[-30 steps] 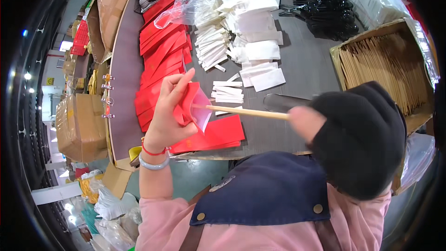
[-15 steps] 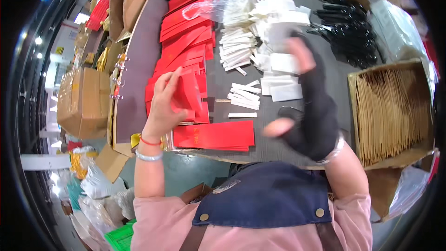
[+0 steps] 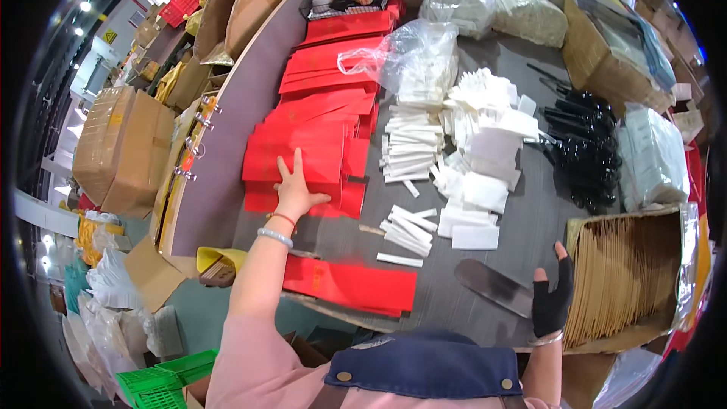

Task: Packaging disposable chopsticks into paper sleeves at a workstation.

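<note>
My left hand (image 3: 294, 187) lies on the near part of a pile of red printed paper sleeves (image 3: 291, 140), fingers spread and pressing from above. Nearer to me, more red sleeves (image 3: 360, 286) lie flat along the table's front edge, partly behind my left forearm. My right hand (image 3: 553, 295), in a black fingerless glove, is at the near right, thumb and forefinger apart and pointing away from me. Nothing shows between them. Beside that glove lies a dark, flat, round-ended strip (image 3: 494, 288); its right end meets the glove's edge.
White paper strips (image 3: 409, 231) and white cards (image 3: 475, 237) lie mid-table. Black plastic-looking pieces (image 3: 583, 151) are heaped at the right. A carton (image 3: 685, 257) of brown flat sticks or cards stands near my right hand. A raised partition (image 3: 227, 151) borders the left side.
My left hand has gone from curling around red sleeves to lying spread on the pile. My right hand has drawn back toward the near right. The view has shifted, showing more of the far table.
</note>
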A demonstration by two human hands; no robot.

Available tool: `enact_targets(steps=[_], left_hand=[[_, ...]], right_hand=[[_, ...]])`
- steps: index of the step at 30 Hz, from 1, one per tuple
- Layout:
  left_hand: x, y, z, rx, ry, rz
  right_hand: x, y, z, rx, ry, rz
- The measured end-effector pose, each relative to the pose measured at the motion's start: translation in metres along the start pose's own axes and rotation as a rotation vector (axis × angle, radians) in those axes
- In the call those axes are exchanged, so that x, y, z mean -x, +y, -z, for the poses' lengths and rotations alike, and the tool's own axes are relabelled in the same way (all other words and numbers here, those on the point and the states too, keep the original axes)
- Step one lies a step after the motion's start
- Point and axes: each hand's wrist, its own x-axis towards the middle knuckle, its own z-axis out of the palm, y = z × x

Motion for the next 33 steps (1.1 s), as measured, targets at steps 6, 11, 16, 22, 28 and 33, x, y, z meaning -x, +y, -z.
enact_targets(steps=[6,11,16,22,28,33], left_hand=[[-0.120,0.053,0.006,0.082,0.110,-0.040],[-0.183,0.075,0.004,0.211,0.287,-0.100],[-0.144,0.065,0.006,0.245,0.356,-0.106],[0.027,0.045,0.011,0.404,0.095,-0.537],[0.164,0.047,0.007,0.652,-0.177,-0.389],[0.217,0.083,-0.024,0.571,-0.041,-0.436]], right_hand=[[0.004,0.005,-0.001,0.081,0.058,-0.011],[0.014,0.005,-0.002,0.140,0.019,-0.083],[0.017,-0.004,-0.011,0.148,-0.107,0.088],[0.020,0.015,-0.026,0.359,-0.381,0.407],[0.030,0.038,-0.030,0.478,-0.464,0.389],[0.050,0.035,-0.025,0.292,-0.351,0.295]])
